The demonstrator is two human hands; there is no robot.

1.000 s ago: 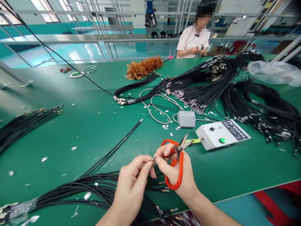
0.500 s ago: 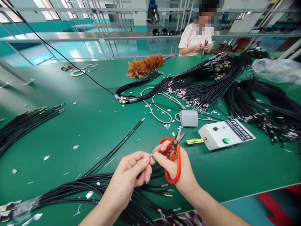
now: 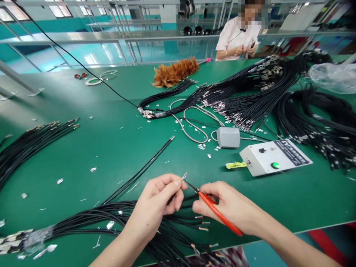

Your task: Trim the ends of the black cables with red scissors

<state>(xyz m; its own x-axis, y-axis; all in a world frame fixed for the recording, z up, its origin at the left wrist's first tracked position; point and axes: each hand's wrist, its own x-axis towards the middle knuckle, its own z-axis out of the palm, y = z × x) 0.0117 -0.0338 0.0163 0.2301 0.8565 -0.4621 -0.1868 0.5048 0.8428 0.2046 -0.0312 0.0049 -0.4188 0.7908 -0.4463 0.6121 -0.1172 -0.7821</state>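
Note:
My left hand point(image 3: 158, 202) pinches the end of a thin black cable, and its small metal terminal point(image 3: 184, 175) sticks up past my fingertips. My right hand point(image 3: 232, 205) grips red-handled scissors point(image 3: 217, 212); their blade tips point left and touch the cable just below the terminal. Both hands hover over a bundle of black cables point(image 3: 111, 222) lying at the near edge of the green table point(image 3: 116, 144).
A white control box point(image 3: 275, 157) with a green button and a grey pedal point(image 3: 228, 137) sit right of centre. Large black cable bundles point(image 3: 250, 96) fill the far right, another point(image 3: 33, 141) lies left. A feather duster point(image 3: 175, 71) lies far off; another person works across the table.
My right hand turned the scissors from upright to pointing left, bringing the blades to the cable end. My left hand stayed on the cable. The view shifted slightly.

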